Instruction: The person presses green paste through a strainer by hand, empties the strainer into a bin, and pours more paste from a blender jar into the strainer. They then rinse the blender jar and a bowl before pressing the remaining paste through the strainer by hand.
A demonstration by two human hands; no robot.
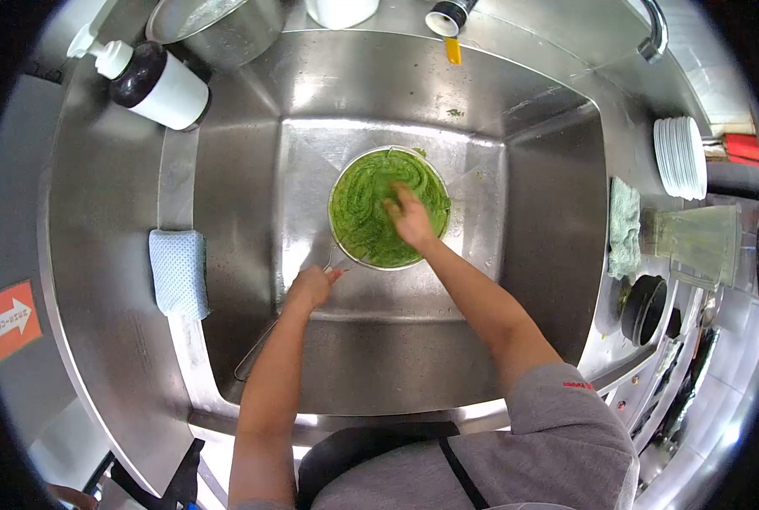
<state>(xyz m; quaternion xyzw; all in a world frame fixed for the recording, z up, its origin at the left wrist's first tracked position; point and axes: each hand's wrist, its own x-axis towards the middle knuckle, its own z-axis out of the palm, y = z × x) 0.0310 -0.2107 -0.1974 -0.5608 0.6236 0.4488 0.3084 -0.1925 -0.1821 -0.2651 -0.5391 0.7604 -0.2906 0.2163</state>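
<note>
A round strainer [334, 231] with a thin metal rim sits low in the steel sink, filled with a thick green puree [358, 200] that shows swirled streaks. My left hand [312, 287] is closed around the strainer's long wire handle [256, 350], whose looped end sticks out toward the sink's near left wall. My right hand [411, 219] reaches into the puree with its fingers stretched and apart. The fingertips are slightly blurred and partly coated in green. What lies under the strainer is hidden.
A blue folded cloth [178, 274] lies on the left ledge, below a pump bottle [160, 89] and a large pot [226, 34]. On the right are stacked white plates [680, 158], a green cloth [624, 228] and a clear blender jug [698, 245]. A faucet [654, 42] is at upper right.
</note>
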